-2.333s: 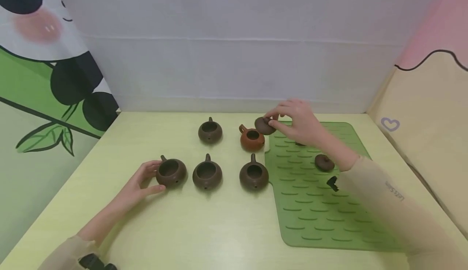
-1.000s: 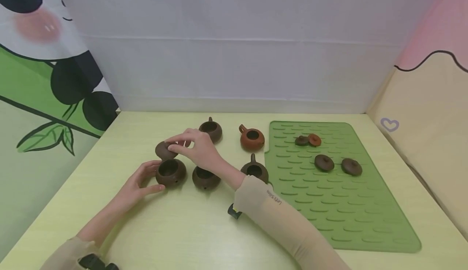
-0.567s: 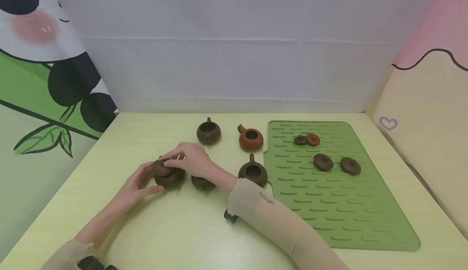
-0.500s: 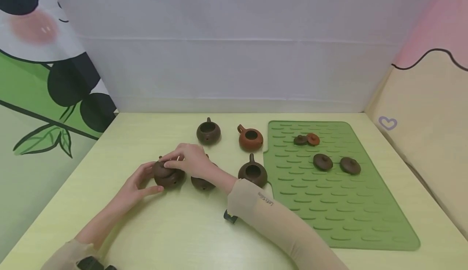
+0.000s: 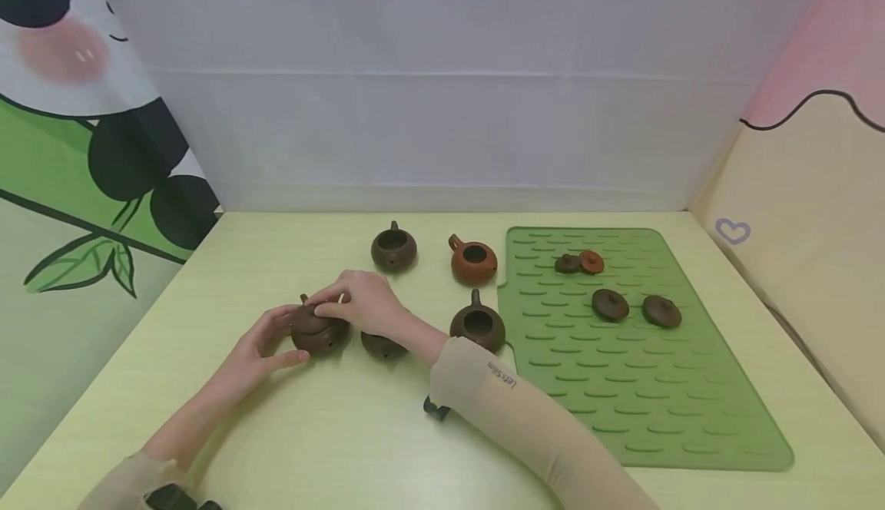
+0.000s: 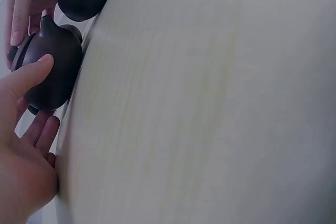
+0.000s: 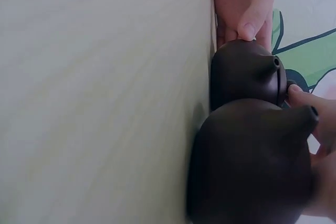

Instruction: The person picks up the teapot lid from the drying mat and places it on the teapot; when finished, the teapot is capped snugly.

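A dark brown teapot (image 5: 325, 337) stands at the left of the group on the table. My left hand (image 5: 256, 352) holds its body, the thumb on one side and fingers on the other, as the left wrist view also shows. My right hand (image 5: 366, 303) pinches the knob of a dark lid (image 5: 304, 318), which sits on this teapot's opening. Beneath the right hand and forearm is a second brown teapot (image 5: 383, 347), partly hidden. In the right wrist view, that nearer teapot (image 7: 252, 166) blocks part of the lidded teapot (image 7: 241, 72).
Other lidless pots stand nearby: a brown one (image 5: 394, 250) behind, a reddish-orange one (image 5: 473, 264) and a brown one (image 5: 477, 329) to the right. A green textured mat (image 5: 657, 402) bears dark lids (image 5: 611, 305) and an orange-red lid (image 5: 591, 262). A white backdrop (image 5: 442, 110) closes off the rear.
My right hand has carried the dark lid leftward from near the mat's edge and lowered it onto the leftmost teapot. The left hand has stayed at that pot.
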A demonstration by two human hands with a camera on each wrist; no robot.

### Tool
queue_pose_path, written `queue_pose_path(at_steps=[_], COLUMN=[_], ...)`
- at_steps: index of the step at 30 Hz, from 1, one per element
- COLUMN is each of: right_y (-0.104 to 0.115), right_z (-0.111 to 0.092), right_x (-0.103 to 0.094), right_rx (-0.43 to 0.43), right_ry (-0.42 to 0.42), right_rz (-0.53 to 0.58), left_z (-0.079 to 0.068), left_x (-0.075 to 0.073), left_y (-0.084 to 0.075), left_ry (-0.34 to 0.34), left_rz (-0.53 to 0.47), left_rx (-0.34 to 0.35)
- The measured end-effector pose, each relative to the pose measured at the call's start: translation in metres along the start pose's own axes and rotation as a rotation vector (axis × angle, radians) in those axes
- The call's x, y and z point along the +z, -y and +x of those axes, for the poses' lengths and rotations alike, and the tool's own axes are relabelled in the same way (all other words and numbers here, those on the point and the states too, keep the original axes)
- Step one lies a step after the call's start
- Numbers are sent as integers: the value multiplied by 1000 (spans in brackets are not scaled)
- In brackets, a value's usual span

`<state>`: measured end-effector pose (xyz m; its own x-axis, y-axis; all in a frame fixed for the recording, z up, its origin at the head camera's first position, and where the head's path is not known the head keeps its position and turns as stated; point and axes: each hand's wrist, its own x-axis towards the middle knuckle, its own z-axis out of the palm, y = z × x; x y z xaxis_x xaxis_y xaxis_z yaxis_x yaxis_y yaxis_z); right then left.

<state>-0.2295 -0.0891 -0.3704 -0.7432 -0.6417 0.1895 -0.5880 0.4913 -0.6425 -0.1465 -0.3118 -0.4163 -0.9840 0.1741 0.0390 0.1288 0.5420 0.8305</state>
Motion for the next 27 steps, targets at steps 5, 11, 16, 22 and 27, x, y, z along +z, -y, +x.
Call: queue_pose_path(at_steps=[5,11,16,22,27], right_y=[-2,-2,-2,-4,-6], right_z=[1,5,4,0,-9], right_x=[2,5,3,-4,-20], right_rx=[7,23,30,-4,-39], right_ry=[21,31,34,16,-33], right_rz=[-5,-10,-20,-21,-23], left_z=[0,-1,1,0,1], left_x=[0,0,0,0,1], left_y=[0,1,2,0,3], left_ry=[3,9,10,3,-2], left_rz=[-13,-26,-12,1,-17], left_rx=[4,-18,-18,-20,-29])
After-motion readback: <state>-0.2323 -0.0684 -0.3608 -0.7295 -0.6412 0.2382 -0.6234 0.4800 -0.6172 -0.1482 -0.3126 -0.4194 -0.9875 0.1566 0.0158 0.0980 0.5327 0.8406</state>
